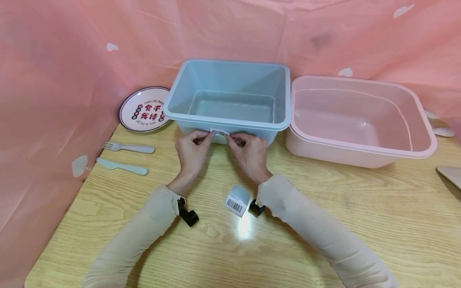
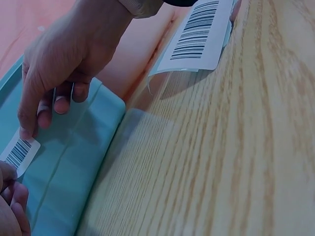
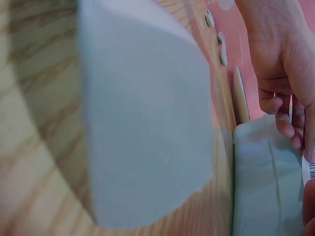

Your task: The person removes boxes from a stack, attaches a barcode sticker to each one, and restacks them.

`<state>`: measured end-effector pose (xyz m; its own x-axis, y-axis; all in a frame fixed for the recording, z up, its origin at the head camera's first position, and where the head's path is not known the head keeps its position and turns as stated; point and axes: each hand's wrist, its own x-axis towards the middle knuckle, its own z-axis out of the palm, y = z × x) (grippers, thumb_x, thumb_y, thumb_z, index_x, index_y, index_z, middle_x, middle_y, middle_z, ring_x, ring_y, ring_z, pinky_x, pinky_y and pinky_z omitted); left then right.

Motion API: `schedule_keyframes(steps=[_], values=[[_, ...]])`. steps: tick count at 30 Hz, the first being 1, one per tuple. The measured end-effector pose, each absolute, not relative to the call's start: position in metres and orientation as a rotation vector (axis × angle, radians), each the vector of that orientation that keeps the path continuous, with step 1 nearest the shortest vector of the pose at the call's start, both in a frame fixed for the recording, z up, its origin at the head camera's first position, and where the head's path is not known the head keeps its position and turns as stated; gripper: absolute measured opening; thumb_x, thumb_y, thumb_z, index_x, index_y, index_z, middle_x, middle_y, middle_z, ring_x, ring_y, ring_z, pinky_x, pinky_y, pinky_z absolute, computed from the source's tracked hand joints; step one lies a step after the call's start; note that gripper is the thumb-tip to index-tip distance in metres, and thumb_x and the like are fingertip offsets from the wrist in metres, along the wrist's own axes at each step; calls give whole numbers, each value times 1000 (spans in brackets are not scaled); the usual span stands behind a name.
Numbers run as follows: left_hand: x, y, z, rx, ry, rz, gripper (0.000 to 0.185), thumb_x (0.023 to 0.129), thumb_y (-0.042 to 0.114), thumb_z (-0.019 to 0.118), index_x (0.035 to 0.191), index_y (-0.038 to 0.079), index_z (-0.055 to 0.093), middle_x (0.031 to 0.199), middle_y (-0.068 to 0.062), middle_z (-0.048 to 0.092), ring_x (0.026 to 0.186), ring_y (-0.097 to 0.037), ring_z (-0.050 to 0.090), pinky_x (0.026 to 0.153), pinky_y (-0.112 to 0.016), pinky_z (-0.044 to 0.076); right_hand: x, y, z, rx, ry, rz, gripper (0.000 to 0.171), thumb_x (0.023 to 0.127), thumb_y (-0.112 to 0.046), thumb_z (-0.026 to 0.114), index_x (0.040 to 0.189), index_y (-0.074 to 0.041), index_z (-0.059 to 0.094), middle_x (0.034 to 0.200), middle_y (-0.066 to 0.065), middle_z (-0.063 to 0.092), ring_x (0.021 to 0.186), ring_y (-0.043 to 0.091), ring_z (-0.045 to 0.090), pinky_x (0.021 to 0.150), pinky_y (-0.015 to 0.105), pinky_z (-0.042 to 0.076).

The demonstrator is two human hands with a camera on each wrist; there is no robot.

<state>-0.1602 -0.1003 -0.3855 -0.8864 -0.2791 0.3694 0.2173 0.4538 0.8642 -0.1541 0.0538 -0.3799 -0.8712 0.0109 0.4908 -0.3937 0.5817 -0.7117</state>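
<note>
Barcode sticker (image 1: 219,132) is sitting against the near wall of the blue plastic tub (image 1: 230,96), just under the rim, roughly mid-wall. Both hands are pinching it: left hand (image 1: 191,150) is taking the left end, right hand (image 1: 250,154) the right end, fingertips tight on the strip, other fingers curling loosely. Judging by the two-end hold, they're keeping it stretched flat & level vs. the wall. Can't tell whether it's fully stuck down.

Tub is standing at the back of the wooden table (image 1: 324,224), touching or nearly touching the pink tub (image 1: 360,120) on its right. A label roll (image 1: 237,200) w/ barcodes is lying near the right wrist, probably kept close for reach. Plate (image 1: 144,110), fork (image 1: 127,148) & knife (image 1: 122,166) are lying off to the left, well apart from the hands.

Views: head cam is giving the whole layout. Left wrist cam is showing the sticker's bars close up (image 2: 18,153) and the right hand's fingertip (image 2: 27,130) on its end, plus the roll's printed face (image 2: 197,34). Right wrist cam is mostly blocked by the roll's plain backing (image 3: 142,123); only a sliver of sticker at frame edge.
</note>
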Motion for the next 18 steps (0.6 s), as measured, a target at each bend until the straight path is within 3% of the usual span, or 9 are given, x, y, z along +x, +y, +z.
schedule_keyframes(steps=[13,18], values=[[-158,-107,-389,58,-2257,-1441,20,79,22,80,78,3,76,71,-12,72,59,-13,59,55,-15,45,-150,59,-385,336,-2434,1175,20,88,-20,67,79,-5,76,66,6,70,56,13,62,54,25,50],[-154,-106,-386,-1,-2230,-1491,13,83,14,75,82,1,76,72,-12,71,60,-11,57,55,-15,44,-147,57,-383,453,-2456,1239,13,87,-12,63,84,-2,72,71,7,70,60,14,62,55,23,50]])
